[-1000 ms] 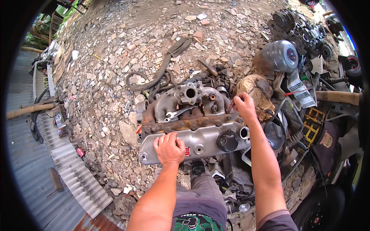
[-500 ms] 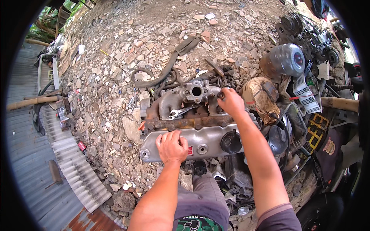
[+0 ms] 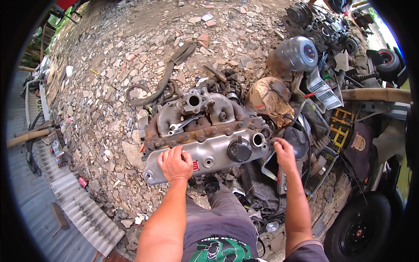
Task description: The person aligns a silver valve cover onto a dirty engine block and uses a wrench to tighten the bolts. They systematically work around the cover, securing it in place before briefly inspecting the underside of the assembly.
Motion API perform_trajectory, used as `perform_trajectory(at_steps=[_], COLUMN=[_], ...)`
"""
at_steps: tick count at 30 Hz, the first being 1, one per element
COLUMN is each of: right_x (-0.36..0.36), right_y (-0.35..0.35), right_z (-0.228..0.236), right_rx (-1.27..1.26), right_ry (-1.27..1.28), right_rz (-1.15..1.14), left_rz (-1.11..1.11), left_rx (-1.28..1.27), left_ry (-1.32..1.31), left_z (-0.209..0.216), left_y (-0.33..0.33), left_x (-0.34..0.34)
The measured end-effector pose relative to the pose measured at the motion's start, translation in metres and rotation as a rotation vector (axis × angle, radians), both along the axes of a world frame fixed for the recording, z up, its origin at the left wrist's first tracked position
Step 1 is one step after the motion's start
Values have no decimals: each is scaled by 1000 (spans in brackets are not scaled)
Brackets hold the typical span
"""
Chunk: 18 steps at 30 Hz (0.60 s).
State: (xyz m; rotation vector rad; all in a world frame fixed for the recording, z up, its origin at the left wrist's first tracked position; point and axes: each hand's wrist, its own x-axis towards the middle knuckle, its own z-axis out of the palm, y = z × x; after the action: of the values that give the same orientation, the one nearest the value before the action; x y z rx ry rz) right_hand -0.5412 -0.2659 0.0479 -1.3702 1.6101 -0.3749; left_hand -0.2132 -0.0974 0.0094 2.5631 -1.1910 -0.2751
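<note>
Head view: smooth metal cover (image 3: 211, 147) runs left-right.
Left hand (image 3: 176, 163) rests loosely atop; right hand (image 3: 285, 153) curls (contents unclear) past right edge.

Above the silver cover (image 3: 198, 153), room lies open between the left grip (image 3: 176, 163) and the raised black cap (image 3: 239, 149), which blocks a low pass. The arched manifold (image 3: 184, 106) walls off the far side; beyond the right grip (image 3: 285, 155), a dark rounded part (image 3: 297, 142) and a brown bag (image 3: 267, 99) stand close.
</note>
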Motion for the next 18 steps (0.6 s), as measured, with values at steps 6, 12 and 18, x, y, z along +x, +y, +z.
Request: perform_trajectory(at_steps=[6,12,18], right_x=[-6,6,-8], right_y=[32,34,34], right_z=[-28,-22,-22], right_rx=[-72,-161,-60], right_ry=[41,211,-68], right_rz=[-11,-66,-356], left_rz=[-30,-30,-27], left_rx=[17,8,23], left_ry=[-41,-50,-38], left_z=[0,1,1], left_y=[-1,1,-2], left_x=[0,0,-1])
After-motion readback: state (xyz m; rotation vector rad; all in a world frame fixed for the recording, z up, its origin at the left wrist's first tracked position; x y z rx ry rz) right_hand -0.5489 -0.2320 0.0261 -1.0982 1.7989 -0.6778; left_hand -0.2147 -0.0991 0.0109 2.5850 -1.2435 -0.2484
